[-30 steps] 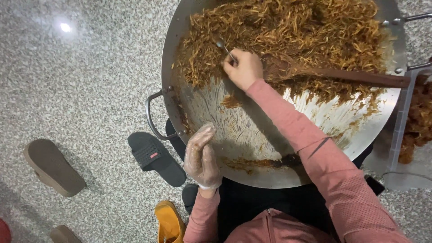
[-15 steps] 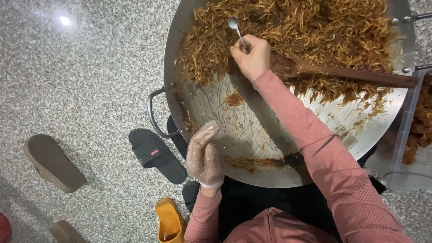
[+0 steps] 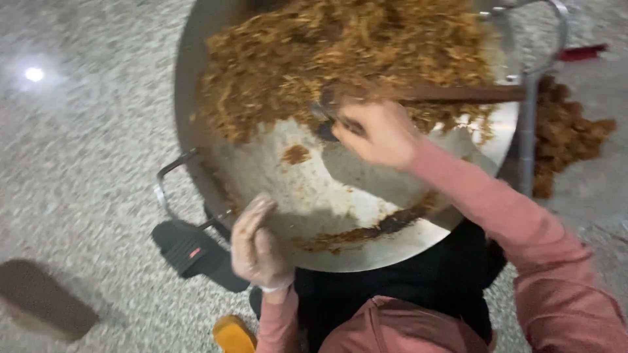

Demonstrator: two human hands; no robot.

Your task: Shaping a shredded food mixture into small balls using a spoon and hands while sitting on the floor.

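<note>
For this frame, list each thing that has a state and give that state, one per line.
Wok: half filled, near side scraped bare.
Shredded brown food: heaped at the far side.
Right hand: closed on a spoon, at the heap's edge.
Left hand: gloved, open, at the wok's near rim.
Wooden spatula: lying across the food, unheld.

This looks like a bulk cooking area on the ground, in a home yard or a catering kitchen; which one cannot be told. A very wide metal wok [image 3: 392, 222] with loop handles sits low over a speckled terrazzo floor [image 3: 85, 150] and holds a great heap of shredded brown food [image 3: 340, 59]. Slippers [image 3: 196, 252] lie on the floor beside the wok's near-left rim, and more brown food is piled at the right edge.
</note>
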